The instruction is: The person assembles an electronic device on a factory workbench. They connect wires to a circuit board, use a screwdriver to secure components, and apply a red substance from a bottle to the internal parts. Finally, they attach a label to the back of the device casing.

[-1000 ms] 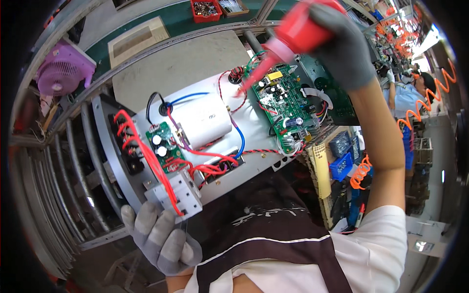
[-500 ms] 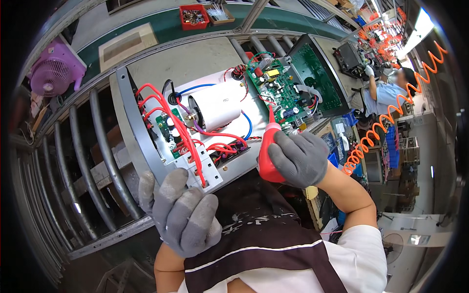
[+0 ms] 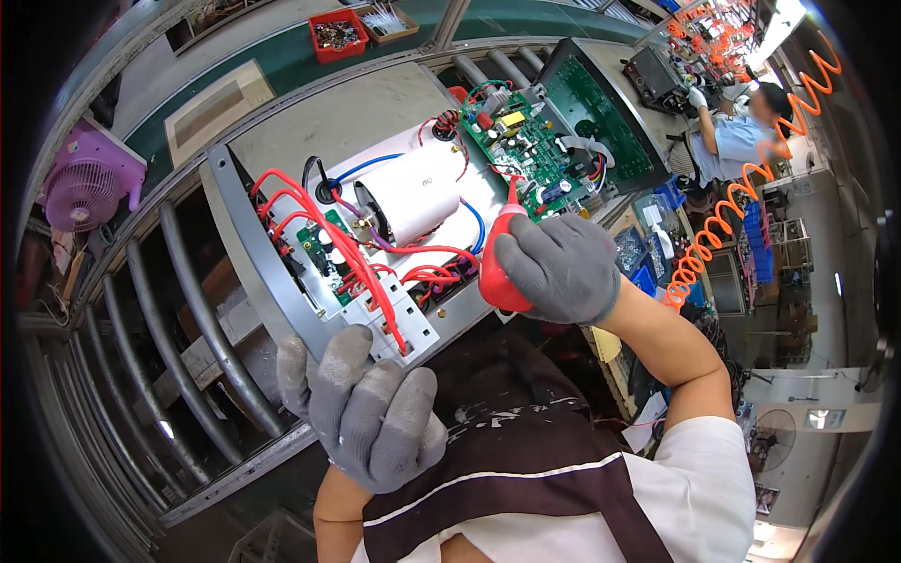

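In my right hand (image 3: 560, 269), in a grey glove, is a red squeeze bottle (image 3: 499, 270). Its pointed nozzle aims at the edge of the green circuit board (image 3: 526, 155); whether the tip touches is too small to tell. My left hand (image 3: 371, 408), also gloved, has nothing visible in it. Its fingers are loosely bent and apart, at the near left corner of the opened electrical unit (image 3: 225, 202). Inside that unit lie a large white cylinder (image 3: 413, 199), thick red wires (image 3: 361, 253), blue wires and a white socket block (image 3: 413, 328).
Metal rollers (image 3: 202, 310) run along the left. A pink fan (image 3: 84, 192) stands beyond them. At the back sit a red bin (image 3: 338, 38) of small parts and a wooden frame (image 3: 216, 108). An orange coiled hose (image 3: 713, 235) hangs at right, near another person (image 3: 741, 141).
My right hand and the red bottle have shifted slightly left and away from me, the nozzle staying by the board. The whole view has turned a little. My left hand keeps its pose.
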Tool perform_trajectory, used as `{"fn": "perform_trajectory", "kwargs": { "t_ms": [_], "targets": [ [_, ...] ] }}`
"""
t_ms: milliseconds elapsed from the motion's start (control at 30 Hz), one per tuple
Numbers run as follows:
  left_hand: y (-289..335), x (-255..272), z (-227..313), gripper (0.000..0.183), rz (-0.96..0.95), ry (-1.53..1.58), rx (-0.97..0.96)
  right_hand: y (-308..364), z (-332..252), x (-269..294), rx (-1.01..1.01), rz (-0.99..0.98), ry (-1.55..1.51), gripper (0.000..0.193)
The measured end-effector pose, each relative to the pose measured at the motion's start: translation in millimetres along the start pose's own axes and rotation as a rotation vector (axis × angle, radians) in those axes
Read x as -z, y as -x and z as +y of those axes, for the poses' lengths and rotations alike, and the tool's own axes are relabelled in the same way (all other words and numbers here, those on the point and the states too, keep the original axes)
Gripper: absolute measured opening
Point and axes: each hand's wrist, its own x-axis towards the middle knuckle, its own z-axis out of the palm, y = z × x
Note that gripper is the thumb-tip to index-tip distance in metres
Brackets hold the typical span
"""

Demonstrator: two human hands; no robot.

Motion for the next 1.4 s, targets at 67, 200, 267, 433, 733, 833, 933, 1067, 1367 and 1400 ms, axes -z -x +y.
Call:
{"fn": "perform_trajectory", "kwargs": {
  "t_ms": [67,200,267,433,733,833,933,1067,1367,1400],
  "targets": [
    [0.9,-4.5,-0.5,0.014,0.042,0.022,0.003,3.3,-0.8,-2.2,-0.034,0.012,-0.025,0.028],
    [0.6,-4.7,0.2,0.014,0.033,0.014,0.004,6.2,-3.1,2.5,-0.031,-0.001,0.007,0.028],
    [0.2,-4.8,0.5,0.013,0.043,0.014,-0.001,5.8,-4.5,3.9,-0.005,0.026,0.065,0.027],
    [2.1,-3.8,2.3,0.013,0.037,-0.002,0.005,4.6,-5.9,6.5,-0.020,0.006,0.020,0.027],
    [-0.7,-1.7,9.7,0.021,0.034,-0.092,-0.010,23.1,-6.0,6.1,0.027,0.055,0.042,0.023],
    [-1.2,-8.3,9.1,0.025,0.132,-0.108,-0.041,34.2,-2.2,1.9,0.032,0.111,-0.025,0.029],
    [1.1,-12.8,11.1,0.026,0.182,-0.154,-0.027,50.6,-2.2,9.7,-0.059,0.205,-0.274,0.037],
    [-3.0,-13.0,14.2,0.025,0.201,-0.206,-0.044,70.1,-23.9,7.5,-0.637,0.928,-0.648,0.039],
    [-1.3,-30.7,25.2,0.023,0.431,-0.197,0.088,166.1,54.5,2.3,-1.205,1.370,-2.038,0.053],
    [-3.4,-33.1,27.3,0.023,0.456,-0.227,0.096,173.1,66.0,-7.0,-1.111,1.332,-2.034,0.054]
  ]
}}
